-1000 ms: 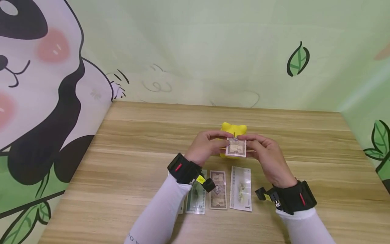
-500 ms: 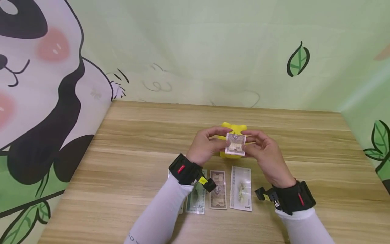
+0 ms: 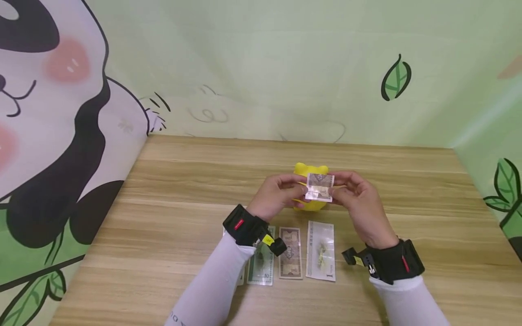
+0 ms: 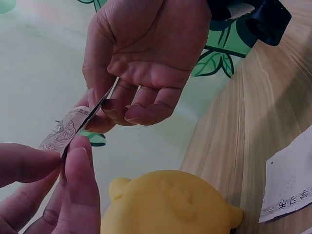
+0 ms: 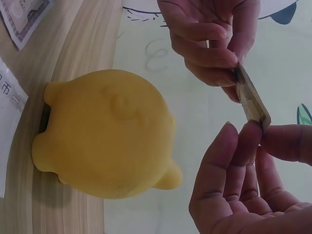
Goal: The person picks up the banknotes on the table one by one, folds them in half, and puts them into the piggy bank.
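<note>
Banknote (image 3: 320, 187) appears folded, raised above the table (image 3: 183, 181) near the yellow pig figure (image 5: 112, 134). Left hand (image 3: 274, 194) and right hand (image 3: 364, 206) pinch its opposite side edges. For an even fold, align both edges, press the crease firmly and avoid pulling sideways.

The held note (image 3: 320, 187) is paper, the figurine (image 5: 102, 136) smooth.

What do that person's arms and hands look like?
The left hand and right hand are bare. Both sleeves are white, with dark lettering on the left. Black wristbands bear red marks and small black attachments with yellow labels.
</note>
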`<state>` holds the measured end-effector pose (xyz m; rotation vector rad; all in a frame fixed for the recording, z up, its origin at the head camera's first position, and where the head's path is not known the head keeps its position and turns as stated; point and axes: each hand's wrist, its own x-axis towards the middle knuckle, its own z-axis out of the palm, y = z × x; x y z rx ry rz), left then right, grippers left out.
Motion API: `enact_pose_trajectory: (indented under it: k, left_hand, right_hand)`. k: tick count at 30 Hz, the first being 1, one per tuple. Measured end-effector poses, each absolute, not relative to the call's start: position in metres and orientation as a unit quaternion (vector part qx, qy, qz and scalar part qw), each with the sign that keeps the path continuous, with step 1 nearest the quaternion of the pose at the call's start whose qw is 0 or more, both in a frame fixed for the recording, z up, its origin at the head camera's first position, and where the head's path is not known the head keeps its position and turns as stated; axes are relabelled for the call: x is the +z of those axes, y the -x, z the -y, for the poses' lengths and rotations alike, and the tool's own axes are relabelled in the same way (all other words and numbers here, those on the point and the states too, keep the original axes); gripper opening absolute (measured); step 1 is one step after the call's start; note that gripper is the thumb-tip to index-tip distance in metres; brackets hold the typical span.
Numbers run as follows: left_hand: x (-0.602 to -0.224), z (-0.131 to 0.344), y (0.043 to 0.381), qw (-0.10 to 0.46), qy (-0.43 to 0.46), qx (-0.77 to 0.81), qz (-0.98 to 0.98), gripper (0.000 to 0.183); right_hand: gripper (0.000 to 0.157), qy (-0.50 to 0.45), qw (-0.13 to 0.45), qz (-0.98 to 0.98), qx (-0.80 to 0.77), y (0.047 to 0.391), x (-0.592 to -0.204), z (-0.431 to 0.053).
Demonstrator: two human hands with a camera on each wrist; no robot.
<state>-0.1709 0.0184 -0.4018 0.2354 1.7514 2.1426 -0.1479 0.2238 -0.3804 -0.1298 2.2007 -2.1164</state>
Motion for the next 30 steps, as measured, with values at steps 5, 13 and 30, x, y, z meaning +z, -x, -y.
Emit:
enact_pose_trajectory:
  k: [5,13,30]
  left_hand:
    - [-0.4,-0.016,0.1702,0.167,-0.071,0.768,-0.614,0.029]
    - [-0.3972,-0.0135,0.1721,0.16,-0.068,0.764,-0.621,0.03]
    - [-0.3997,-0.0157,0.1718,0.151,-0.094,0.774,-0.608,0.019]
  right_hand:
    - [0.029,0.043,0.048,-0.715,-0.697,0.1485,-0.3793,-0.2234]
    - [0.032,0.05,0.075,-0.715,-0.693,0.1484,-0.381,-0.2239]
    - [0.023,0.06,0.069,-0.704,-0.704,0.1485,-0.3852,-0.2244]
